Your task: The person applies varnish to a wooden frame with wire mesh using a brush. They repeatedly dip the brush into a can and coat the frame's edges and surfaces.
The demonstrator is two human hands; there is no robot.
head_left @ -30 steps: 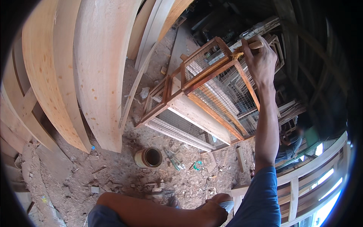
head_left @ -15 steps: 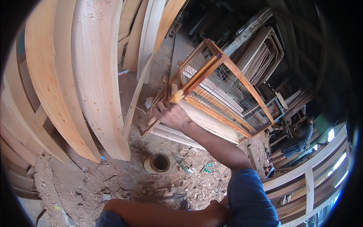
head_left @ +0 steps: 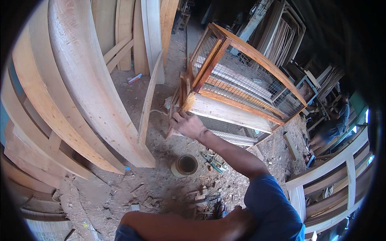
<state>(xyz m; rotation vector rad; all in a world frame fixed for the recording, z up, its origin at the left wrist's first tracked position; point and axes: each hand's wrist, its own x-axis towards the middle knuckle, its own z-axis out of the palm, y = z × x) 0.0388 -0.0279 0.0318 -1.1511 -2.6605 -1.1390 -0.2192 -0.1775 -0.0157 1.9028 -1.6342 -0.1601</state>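
Observation:
My right hand (head_left: 188, 125) is closed around a paintbrush with straw-coloured bristles (head_left: 188, 102). The bristles point up against the corner post of a wooden cage (head_left: 225, 43) with wire-mesh sides. Most of the brush handle is hidden by my fingers. The cage's upper frame is glossy orange-brown, while the board (head_left: 229, 113) below the mesh is pale, bare wood. My left arm lies bent across the lower edge, and my left hand (head_left: 241, 217) is tucked in shadow by my right upper arm, its fingers hidden. An open tin (head_left: 185, 165) stands on the floor below my right hand.
Long pale planks (head_left: 86, 76) lean at the left, and a narrow strip (head_left: 149, 100) stands near the cage. Pliers with green handles (head_left: 213, 162) lie among wood chips. A slatted wooden frame (head_left: 329, 180) is at the right; beyond it sits another person (head_left: 339, 118).
The view has shifted, so the cage, tin and planks sit elsewhere in the picture. My right hand has brought the brush lower along the cage's corner, beside the pale board.

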